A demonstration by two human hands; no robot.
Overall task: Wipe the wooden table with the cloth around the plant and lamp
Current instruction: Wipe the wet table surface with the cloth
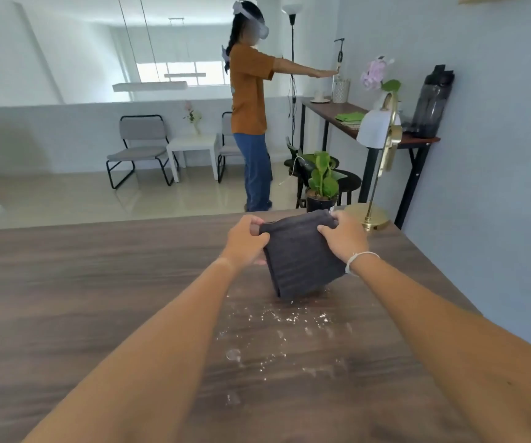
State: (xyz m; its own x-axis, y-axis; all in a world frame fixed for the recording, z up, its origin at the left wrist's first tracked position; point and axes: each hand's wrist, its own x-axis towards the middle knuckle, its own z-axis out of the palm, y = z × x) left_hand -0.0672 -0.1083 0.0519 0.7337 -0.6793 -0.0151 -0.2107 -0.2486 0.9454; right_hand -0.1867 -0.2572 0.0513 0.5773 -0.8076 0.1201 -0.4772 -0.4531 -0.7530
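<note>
Pale walls and a tiled floor surround a wooden desk [98,298] with dark grain. White crumbs and wet spots [277,318] are scattered over its central area, nearer the camera than the cloth.

Left hand [246,239]: clenched on the upper left corner of the dark grey cloth [300,257]. Right hand [345,238]: clenched on the upper right corner; a white band sits on its wrist.

Cloth: folded, held between both hands, hanging tilted. Its lower corner is at or just above the desk surface; contact cannot be confirmed.

Far right corner of the desk: a potted plant [321,183] in a black pot, and just to its right a brass lamp [376,161] with a white shade and a round base. Both stand beyond the cloth.

Background: a person in an orange top [248,91] stands with one arm extended toward the wall.
</note>
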